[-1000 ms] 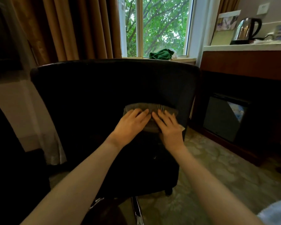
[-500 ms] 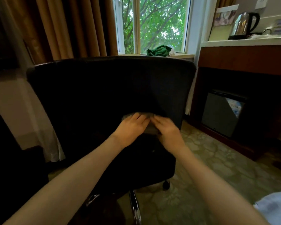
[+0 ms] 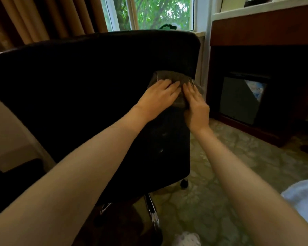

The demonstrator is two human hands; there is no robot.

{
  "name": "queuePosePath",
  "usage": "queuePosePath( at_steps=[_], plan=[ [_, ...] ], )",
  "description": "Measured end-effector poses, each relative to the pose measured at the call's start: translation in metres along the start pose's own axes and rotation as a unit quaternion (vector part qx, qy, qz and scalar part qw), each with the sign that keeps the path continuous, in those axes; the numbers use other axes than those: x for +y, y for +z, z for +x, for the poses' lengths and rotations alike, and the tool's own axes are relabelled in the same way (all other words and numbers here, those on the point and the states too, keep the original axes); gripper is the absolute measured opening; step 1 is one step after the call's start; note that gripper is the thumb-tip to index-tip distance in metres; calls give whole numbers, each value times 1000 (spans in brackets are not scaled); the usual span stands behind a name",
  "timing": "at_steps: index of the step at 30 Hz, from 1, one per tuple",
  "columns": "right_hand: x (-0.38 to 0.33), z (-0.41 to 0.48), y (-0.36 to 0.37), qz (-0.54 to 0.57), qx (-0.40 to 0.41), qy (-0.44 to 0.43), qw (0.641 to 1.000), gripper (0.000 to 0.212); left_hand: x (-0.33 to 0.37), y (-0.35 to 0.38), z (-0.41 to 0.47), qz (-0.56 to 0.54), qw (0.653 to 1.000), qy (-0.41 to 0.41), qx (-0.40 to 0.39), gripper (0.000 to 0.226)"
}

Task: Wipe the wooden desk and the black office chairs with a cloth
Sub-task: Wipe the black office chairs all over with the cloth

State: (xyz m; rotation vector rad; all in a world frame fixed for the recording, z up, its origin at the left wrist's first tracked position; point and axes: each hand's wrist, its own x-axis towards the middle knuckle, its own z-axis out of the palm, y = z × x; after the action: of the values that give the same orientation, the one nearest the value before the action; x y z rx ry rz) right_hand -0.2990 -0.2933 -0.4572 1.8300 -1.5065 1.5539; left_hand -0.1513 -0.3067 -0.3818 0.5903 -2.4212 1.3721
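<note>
Head view: black chair (image 3: 78,95) stands before the window (image 3: 160,13), wooden cabinet (image 3: 263,32) just beside.

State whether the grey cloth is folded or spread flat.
Folded: the grey cloth shows stacked layers beneath the left hand and right hand.

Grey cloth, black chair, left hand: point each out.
grey cloth (image 3: 172,77): head view, fold above the fingers.
black chair (image 3: 78,86): head view, middle of backrest.
left hand (image 3: 158,97): head view, back of hand.

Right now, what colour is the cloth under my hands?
The cloth is grey, with a dark stripe; head view.
</note>
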Motion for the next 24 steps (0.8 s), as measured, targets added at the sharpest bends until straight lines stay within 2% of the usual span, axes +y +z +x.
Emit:
queuePosePath(
  at_steps=[3, 6, 8, 10, 12, 14, 16, 18, 19, 21, 24],
  plan=[
    [0, -34, 25, 24, 15, 25, 999, 63, 13, 19, -24, -32, 999, 11, -22, 55],
    [2, -73, 47, 51, -16, 59, 997, 63, 30, 38, -48, -20, 998, 44, -50, 52],
    [5, -102, 61, 57, -45, 71, 995, 55, 46, 54, -69, -26, 995, 60, -77, 48],
    [4, -127, 70, 62, -98, 80, 990, 50, 62, 66, -90, -46, 992, 69, -93, 31],
    [3, -147, 77, 56, -163, 89, 981, 49, 76, 71, -109, -68, 988, 70, -121, 34],
    [-2, -157, 77, 33, -237, 74, 968, 53, 85, 73, -127, -79, 980, 80, -164, 27],
    [-9, -158, 72, 13, -318, 67, 946, 54, 92, 71, -139, -109, 970, 69, -207, 44],
    [-12, -160, 69, 10, -375, 83, 923, 55, 94, 63, -146, -128, 968, 33, -215, 49],
    [-17, -157, 66, 16, -385, 79, 919, 56, 93, 55, -148, -132, 968, 15, -214, 50],
    [-27, -151, 57, 40, -336, 29, 941, 59, 86, 40, -149, -147, 970, -6, -194, 50],
    [-40, -133, 50, 64, -247, -33, 966, 51, 64, 11, -149, -129, 983, -36, -123, 30]
  ],
)
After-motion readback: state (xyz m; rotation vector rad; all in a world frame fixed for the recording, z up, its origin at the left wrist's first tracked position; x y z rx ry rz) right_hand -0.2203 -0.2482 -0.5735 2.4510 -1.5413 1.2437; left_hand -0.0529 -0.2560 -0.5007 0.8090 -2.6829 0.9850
